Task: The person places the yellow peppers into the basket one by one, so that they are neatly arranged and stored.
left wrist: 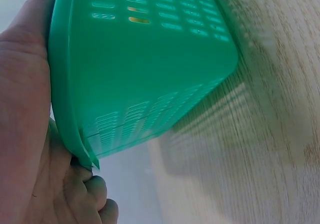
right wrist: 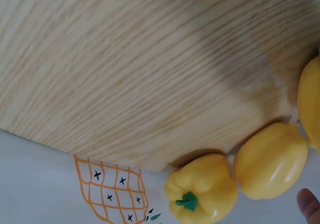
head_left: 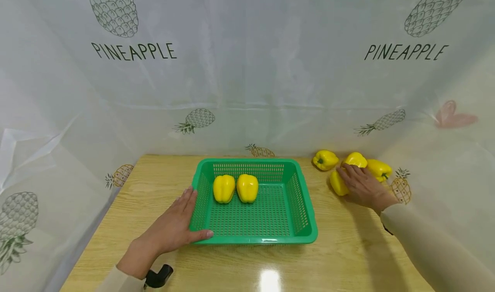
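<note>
A green plastic basket (head_left: pixel 259 240) with slotted walls stands on the wooden table. Two yellow bell peppers (head_left: pixel 247 189) sit side by side in its left half. My left hand (head_left: pixel 172 225) lies at the basket's front left corner, fingers extended along the left side and thumb over the front rim. At the right, my right hand (head_left: pixel 361 186) reaches over a yellow bell pepper (head_left: pixel 338 183), fingers across its top; its thumb is hidden, and I cannot tell whether it grips the pepper. One fingertip (right wrist: pixel 308 204) shows in the right wrist view, beside the loose peppers.
More yellow bell peppers lie close around the right hand: one at the back left (head_left: pixel 325 160), one behind the hand (head_left: pixel 355 159) and one to its right (head_left: pixel 380 170). A pineapple-print curtain (head_left: pixel 263 77) borders the table at the back and sides.
</note>
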{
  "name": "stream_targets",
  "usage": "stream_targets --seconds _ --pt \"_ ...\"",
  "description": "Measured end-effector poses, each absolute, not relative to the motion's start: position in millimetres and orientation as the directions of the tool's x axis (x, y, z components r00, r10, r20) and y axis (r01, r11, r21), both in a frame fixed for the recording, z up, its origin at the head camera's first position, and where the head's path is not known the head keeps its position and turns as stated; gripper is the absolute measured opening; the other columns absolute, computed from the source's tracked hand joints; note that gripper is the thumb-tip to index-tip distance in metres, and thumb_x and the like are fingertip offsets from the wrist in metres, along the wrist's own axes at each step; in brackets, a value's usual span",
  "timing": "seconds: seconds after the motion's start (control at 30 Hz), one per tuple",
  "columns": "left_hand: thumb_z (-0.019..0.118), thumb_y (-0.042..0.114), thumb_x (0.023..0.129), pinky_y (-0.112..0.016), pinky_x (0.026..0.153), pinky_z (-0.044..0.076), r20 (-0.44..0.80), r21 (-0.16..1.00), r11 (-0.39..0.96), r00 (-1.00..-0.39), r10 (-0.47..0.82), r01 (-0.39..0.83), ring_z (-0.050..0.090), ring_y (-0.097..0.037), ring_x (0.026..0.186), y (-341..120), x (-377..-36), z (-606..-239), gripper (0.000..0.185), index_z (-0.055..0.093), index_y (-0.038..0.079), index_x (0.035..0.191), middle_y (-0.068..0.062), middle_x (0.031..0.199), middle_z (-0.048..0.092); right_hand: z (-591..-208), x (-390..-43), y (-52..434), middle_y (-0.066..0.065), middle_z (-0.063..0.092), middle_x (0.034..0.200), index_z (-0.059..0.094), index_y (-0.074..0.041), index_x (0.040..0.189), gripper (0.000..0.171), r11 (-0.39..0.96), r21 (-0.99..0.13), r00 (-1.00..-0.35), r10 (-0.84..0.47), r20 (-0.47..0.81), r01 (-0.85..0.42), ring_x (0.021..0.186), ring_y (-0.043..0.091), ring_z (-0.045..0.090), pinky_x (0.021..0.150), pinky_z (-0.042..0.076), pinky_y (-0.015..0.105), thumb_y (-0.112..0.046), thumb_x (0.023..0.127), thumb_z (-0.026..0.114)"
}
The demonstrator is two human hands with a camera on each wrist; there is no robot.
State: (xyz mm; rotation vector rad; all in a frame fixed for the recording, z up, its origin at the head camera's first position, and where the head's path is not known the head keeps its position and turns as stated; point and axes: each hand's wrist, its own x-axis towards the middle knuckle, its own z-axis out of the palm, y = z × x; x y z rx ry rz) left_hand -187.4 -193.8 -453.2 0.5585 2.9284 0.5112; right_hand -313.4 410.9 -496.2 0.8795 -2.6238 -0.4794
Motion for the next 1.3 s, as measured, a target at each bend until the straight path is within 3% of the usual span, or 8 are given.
stream_targets --seconds 0.17,0.3,0.67,1.03,1.3 --pt "0.057 0.088 0.085 -0.064 0.126 0.027 -0.058 0.355 0.875 -0.926 0.373 0.33 0.02 -0.046 0.16 -194.1 -187.6 -454.1 0.131 0.015 -0.006 0.166 -0.026 0.175 0.011 -497.7 -308.3 400.6 0.028 0.052 0.134 0.044 0.003 0.148 0.105 0.8 0.342 -0.803 -0.569 0.175 -0.492 0.115 0.045 0.059 0.092 0.057 0.061 -0.052 0.074 0.094" --pt "0.058 0.087 0.085 -0.065 0.126 0.028 -0.059 0.355 0.875 -0.926 0.372 0.329 0.02 -0.047 0.16 -194.3 -188.3 -454.5 0.131 0.014 -0.006 0.166 -0.027 0.175 0.01 -497.5 -305.6 394.6 0.029 0.051 0.135 0.039 0.005 0.149 0.107 0.818 0.308 -0.824 -0.546 0.15 -0.486 0.117 0.046 0.058 0.096 0.056 0.06 -0.05 0.076 0.094" --pt "0.056 0.09 0.084 -0.065 0.126 0.028 -0.081 0.353 0.881 -0.928 0.363 0.314 0.021 -0.048 0.159 -194.6 -189.2 -454.2 0.134 0.013 -0.005 0.167 -0.025 0.175 0.008 -500.4 -304.2 382.2 0.028 0.054 0.134 0.042 0.007 0.141 0.102 0.826 0.339 -0.837 -0.522 0.162 -0.45 0.123 0.047 0.055 0.104 0.051 0.063 -0.054 0.077 0.092" --pt "0.058 0.089 0.084 -0.063 0.127 0.026 -0.096 0.338 0.887 -0.925 0.367 0.316 0.02 -0.046 0.16 -191.4 -190.1 -453.1 0.133 0.015 -0.006 0.166 -0.026 0.175 0.01 -489.9 -308.0 372.0 0.028 0.058 0.126 0.045 0.007 0.138 0.106 0.803 0.371 -0.77 -0.574 0.278 -0.465 0.114 0.046 0.059 0.09 0.055 0.059 -0.058 0.07 0.094" --pt "0.056 0.09 0.084 -0.061 0.128 0.025 -0.085 0.315 0.89 -0.924 0.373 0.33 0.02 -0.045 0.161 -192.2 -190.6 -450.7 0.133 0.016 -0.008 0.165 -0.028 0.174 0.012 -464.8 -313.6 354.1 0.027 0.058 0.124 0.047 0.007 0.137 0.104 0.81 0.365 -0.756 -0.573 0.318 -0.46 0.111 0.045 0.058 0.087 0.055 0.058 -0.052 0.067 0.096"
